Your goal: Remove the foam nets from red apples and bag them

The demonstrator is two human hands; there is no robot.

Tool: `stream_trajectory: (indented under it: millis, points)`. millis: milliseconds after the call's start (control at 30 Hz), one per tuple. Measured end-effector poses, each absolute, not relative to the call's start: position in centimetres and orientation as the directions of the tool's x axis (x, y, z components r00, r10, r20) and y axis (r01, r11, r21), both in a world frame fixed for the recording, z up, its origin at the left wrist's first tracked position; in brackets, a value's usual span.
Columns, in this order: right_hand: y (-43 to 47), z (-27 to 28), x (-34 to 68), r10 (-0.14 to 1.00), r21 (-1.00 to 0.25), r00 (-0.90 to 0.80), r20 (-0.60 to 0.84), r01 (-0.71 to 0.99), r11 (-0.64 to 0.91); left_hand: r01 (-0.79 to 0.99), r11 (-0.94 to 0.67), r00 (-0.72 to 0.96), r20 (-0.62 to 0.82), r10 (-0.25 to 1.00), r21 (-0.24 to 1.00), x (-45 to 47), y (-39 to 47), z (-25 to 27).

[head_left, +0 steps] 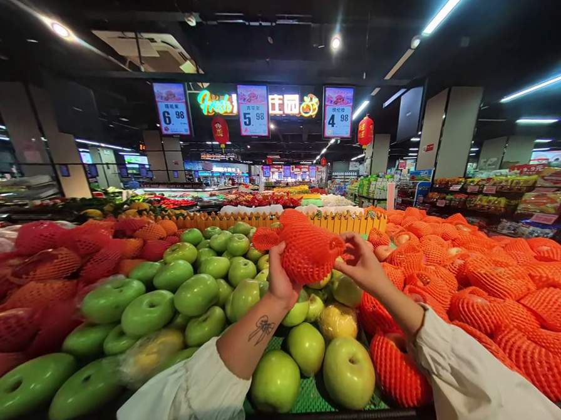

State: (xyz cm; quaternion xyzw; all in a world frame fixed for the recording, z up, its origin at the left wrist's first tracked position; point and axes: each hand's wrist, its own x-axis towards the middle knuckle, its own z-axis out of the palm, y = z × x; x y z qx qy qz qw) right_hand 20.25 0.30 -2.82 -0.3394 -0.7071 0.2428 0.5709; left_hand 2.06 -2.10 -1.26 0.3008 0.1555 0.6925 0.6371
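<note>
An orange-red foam fruit net (306, 254) is held up in front of me, above the green apples (196, 294). Its middle bulges round; whatever lies inside is hidden by the mesh. My left hand (281, 280) is closed on its lower left side, the thumb up against the mesh. On the other side, my right hand (359, 261) pinches the gathered right end between thumb and fingers. Below the hands lie loose green apples and a yellowish fruit in clear wrap (338, 320).
Orange-netted fruit (486, 274) is heaped at the right, and red-netted fruit (43, 266) at the left. A small yellow picket fence (225, 223) runs behind the apples. Price screens (253, 111) hang overhead. Packed shelves (500, 192) stand at the far right.
</note>
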Motion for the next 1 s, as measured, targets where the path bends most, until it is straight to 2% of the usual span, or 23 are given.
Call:
stream_trajectory:
  millis: [67, 133, 200, 267, 367, 500, 633, 800, 867, 933, 1000]
  points:
    - [0.3, -2.9, 20.4, 0.456, -0.371, -0.089, 0.886, 0.456, 0.809, -0.835, -0.077, 0.023, 0.174, 0.984, 0.545, 2.1, -1.9, -1.3]
    - [0.0, -2.7, 20.5, 0.152, 0.020, -0.212, 0.965, 0.641, 0.767, -0.847, -0.019, 0.074, 0.154, 0.985, 0.531, 2.3, -1.8, -1.4]
    - [-0.6, -2.2, 20.5, 0.009, 0.275, -0.377, 0.926, 0.690, 0.670, -0.841, 0.013, 0.106, 0.141, 0.984, 0.540, 2.4, -1.9, -1.5]
    - [-1.3, -1.9, 20.4, -0.017, 0.365, -0.474, 0.880, 0.655, 0.661, -0.832, 0.008, 0.103, 0.140, 0.985, 0.554, 2.6, -1.9, -1.7]
    - [-2.3, -1.6, 20.0, 0.017, 0.312, -0.505, 0.863, 0.560, 0.768, -0.818, -0.039, 0.065, 0.160, 0.985, 0.574, 2.5, -1.7, -1.7]
    - [-3.2, -1.5, 19.6, 0.129, 0.133, -0.463, 0.877, 0.493, 0.860, -0.814, -0.092, 0.023, 0.190, 0.982, 0.573, 2.2, -1.2, -1.9]
    - [-2.8, -1.3, 19.7, 0.295, -0.057, -0.377, 0.878, 0.531, 0.846, -0.824, -0.127, -0.013, 0.206, 0.979, 0.552, 2.5, -1.3, -2.2]
    - [-1.6, -1.9, 20.3, 0.371, -0.120, -0.363, 0.855, 0.557, 0.822, -0.817, -0.199, -0.091, 0.219, 0.971, 0.541, 2.8, -0.7, -2.6]
    - [-1.0, -2.3, 20.5, 0.421, -0.161, -0.368, 0.829, 0.563, 0.810, -0.787, -0.296, -0.162, 0.281, 0.946, 0.542, 2.6, -0.3, -2.9]
    - [-0.5, -2.7, 20.8, 0.473, -0.188, -0.375, 0.797, 0.590, 0.785, -0.709, -0.415, -0.200, 0.402, 0.894, 0.571, 2.3, 0.0, -3.4]
    - [-0.3, -2.9, 20.9, 0.449, -0.129, -0.375, 0.811, 0.634, 0.763, -0.574, -0.546, -0.187, 0.552, 0.813, 0.609, 2.1, 0.1, -3.8]
